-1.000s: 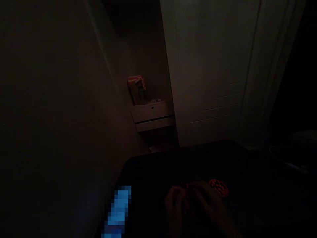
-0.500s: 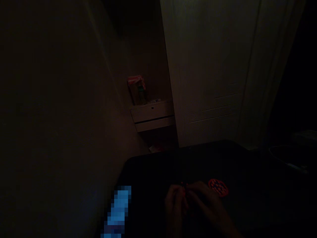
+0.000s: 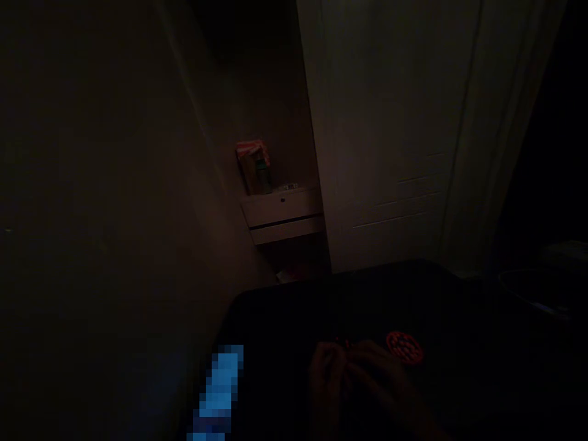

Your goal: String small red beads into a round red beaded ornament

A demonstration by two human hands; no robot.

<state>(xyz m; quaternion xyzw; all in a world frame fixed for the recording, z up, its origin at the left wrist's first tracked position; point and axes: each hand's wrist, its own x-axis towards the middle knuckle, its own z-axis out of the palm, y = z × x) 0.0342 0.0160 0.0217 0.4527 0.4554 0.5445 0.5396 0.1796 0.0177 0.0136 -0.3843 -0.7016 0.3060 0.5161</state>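
The scene is very dark. My left hand (image 3: 327, 376) is low in the middle of the view with its fingers curled into a pinch. Against it, fingertips close together, is my right hand (image 3: 381, 370), also pinching. Small red bits (image 3: 342, 340) show just beyond the fingertips; what they belong to is too dark and too covered to make out. Just right of my right hand lies a round, flat item (image 3: 404, 348) with a glowing red rim and red flecks inside, on a dark surface (image 3: 367, 294).
A blurred blue bright patch (image 3: 220, 389) is at lower left. Beyond the dark surface stand a pale cabinet door (image 3: 386, 135) and a drawer unit (image 3: 285, 211) carrying a red-striped package (image 3: 252, 150) and a bottle (image 3: 263, 177). A pale curved cord (image 3: 546, 309) lies at right.
My left hand has shifted slightly right, toward my right hand. Less red shows between the fingers than before. The round red item stays where it was.
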